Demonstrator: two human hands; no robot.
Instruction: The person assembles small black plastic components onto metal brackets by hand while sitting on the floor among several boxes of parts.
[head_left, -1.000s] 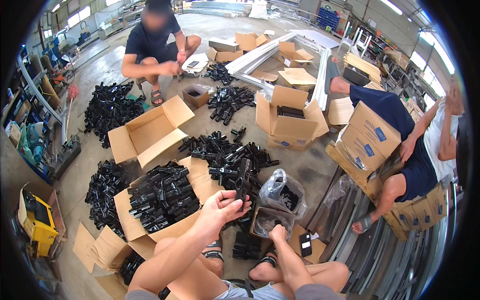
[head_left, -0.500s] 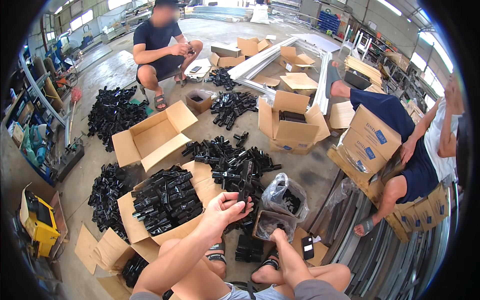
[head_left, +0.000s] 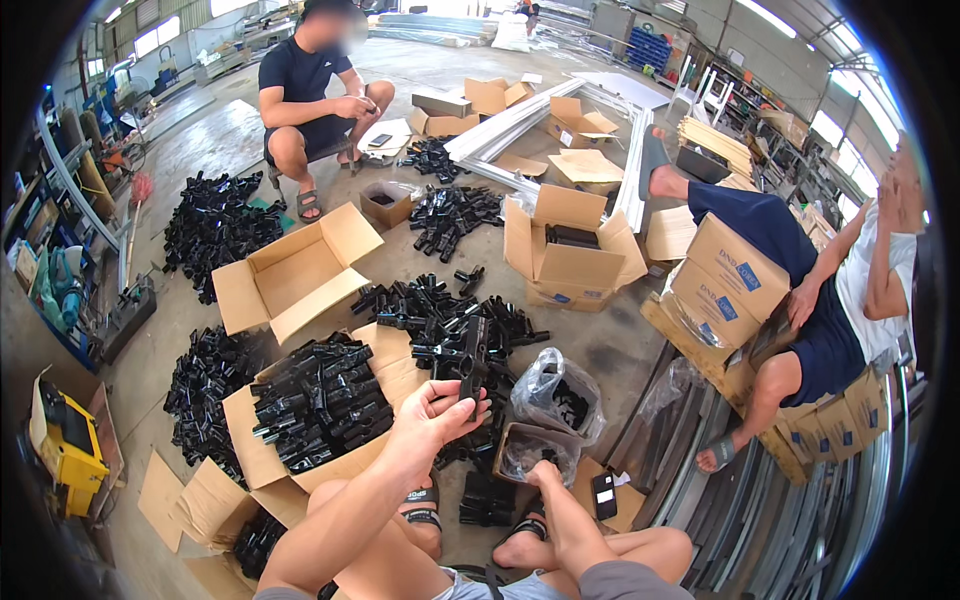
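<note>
Head view: left hand (head_left: pixel 432 415) grips a black fitting (head_left: pixel 472 362) above the full box (head_left: pixel 262 465); right hand (head_left: pixel 545 470) reaches into a small bin (head_left: pixel 512 462), grip unclear. Loose pile (head_left: pixel 440 310) beyond the box remains unsorted.

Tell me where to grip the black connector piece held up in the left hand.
Grip the black connector piece on its upper stem, probably from the right. It stands upright, the left hand pinches its lower end, and the right hand is down in the small box, so the top is free.
</note>
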